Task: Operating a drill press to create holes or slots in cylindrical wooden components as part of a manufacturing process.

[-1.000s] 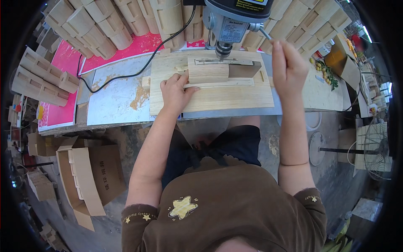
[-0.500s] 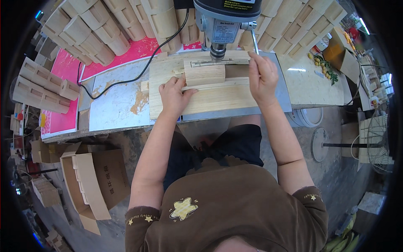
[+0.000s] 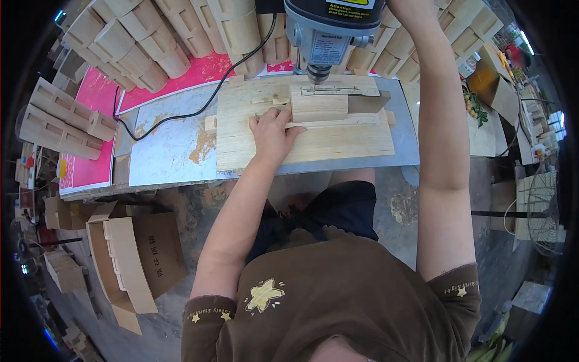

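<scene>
My left hand (image 3: 274,134) grips the left end of a pale wooden block (image 3: 319,108), its thumb along the block's front edge. The block lies between wooden rails on a flat wooden board (image 3: 241,145), and a slotted groove runs along its back top edge. Above it stands a bench drill press (image 3: 329,45); its chuck (image 3: 318,73) and bit point down by the groove. I cannot tell whether the bit touches the wood. My right hand (image 3: 413,11) is raised beside the drill's head, cut off by the upper edge, its fingers hidden.
Many wooden pieces with cut recesses stand stacked at the back left (image 3: 142,42) and back right. A black cable (image 3: 208,99) crosses the bench. More pieces lie at the left edge (image 3: 63,123). A cardboard box (image 3: 136,259) stands on the floor at left; a fan (image 3: 546,205) is at right.
The wooden block has slid right along the rails with my left hand. My right hand has left the drill's lever beside the chuck and risen to the top edge.
</scene>
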The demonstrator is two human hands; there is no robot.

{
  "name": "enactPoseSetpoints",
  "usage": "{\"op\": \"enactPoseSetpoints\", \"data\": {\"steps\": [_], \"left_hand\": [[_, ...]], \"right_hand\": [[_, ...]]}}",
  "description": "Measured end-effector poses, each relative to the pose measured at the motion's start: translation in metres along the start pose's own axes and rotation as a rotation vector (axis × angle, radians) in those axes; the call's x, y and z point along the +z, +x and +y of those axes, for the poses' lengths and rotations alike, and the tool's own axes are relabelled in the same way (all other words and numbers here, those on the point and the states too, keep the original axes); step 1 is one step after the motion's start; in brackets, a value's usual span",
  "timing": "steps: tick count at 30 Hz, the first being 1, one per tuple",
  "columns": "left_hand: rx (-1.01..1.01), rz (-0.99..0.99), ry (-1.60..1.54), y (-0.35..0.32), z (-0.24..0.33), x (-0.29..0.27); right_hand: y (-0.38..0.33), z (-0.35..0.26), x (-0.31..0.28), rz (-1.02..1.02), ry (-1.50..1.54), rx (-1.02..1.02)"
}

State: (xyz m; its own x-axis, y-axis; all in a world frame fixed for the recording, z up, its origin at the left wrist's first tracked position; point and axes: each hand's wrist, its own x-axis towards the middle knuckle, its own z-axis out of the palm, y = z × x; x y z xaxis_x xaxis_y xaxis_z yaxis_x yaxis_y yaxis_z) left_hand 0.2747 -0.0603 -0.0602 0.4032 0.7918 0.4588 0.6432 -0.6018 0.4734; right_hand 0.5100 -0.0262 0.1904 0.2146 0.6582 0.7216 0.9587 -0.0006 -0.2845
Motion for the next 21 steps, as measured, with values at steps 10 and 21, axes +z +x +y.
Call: {"op": "enactPoseSetpoints", "data": {"steps": [10,21], "left_hand": [[-0.037,-0.007,-0.021,-0.004,-0.006,-0.003],[-0.060,-0.052,-0.013,-0.003,-0.002,0.000]], "right_hand": [[-0.140,-0.022,-0.023,-0.008,0.438,0.034],[-0.197,0.012,0.067,0.315,0.561,-0.148]]}}
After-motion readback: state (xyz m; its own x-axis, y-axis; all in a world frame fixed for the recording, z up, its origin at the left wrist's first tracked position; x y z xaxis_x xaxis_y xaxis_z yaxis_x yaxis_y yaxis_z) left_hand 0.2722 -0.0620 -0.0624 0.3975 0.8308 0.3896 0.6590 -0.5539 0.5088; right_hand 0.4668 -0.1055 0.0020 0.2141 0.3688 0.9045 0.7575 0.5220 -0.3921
